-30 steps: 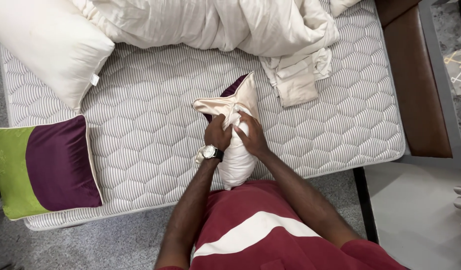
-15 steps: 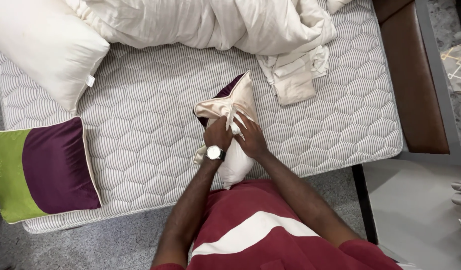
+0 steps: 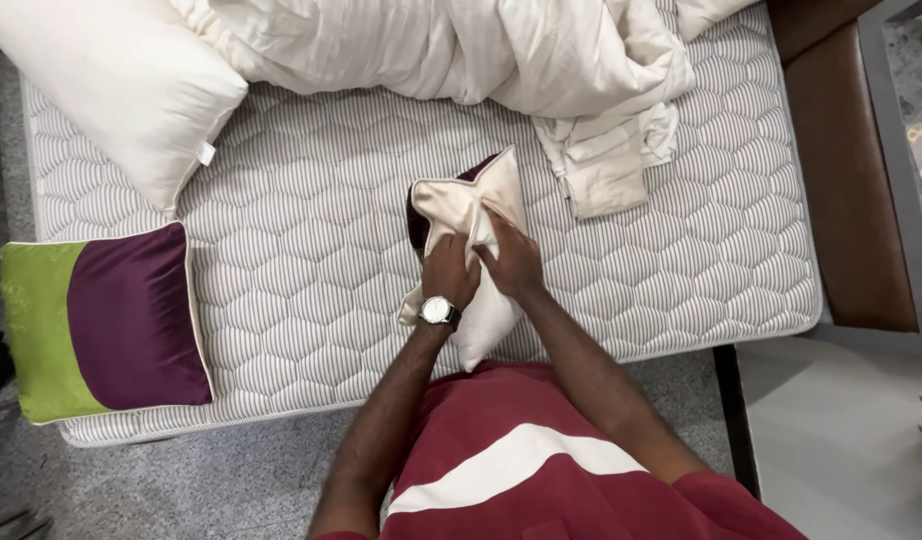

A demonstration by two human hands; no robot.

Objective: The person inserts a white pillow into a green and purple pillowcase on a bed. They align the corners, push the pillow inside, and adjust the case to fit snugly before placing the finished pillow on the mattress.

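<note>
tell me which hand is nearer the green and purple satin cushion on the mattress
Left. The left hand grips the cream cushion cover on the side facing the green and purple satin cushion; the right hand is farther away.

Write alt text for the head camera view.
Both hands, left hand and right hand, grip a cream cushion with a purple inside, on a bare quilted mattress. A purple and green cushion lies left, a white pillow and rumpled cream bedding beyond.

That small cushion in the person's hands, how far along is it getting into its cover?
Done: a green and purple cushion lies covered on the mattress. In hand: the left hand and right hand grip a cream cushion, its purple cover showing only at the top edge. Left: pulling the cover over the rest.
</note>
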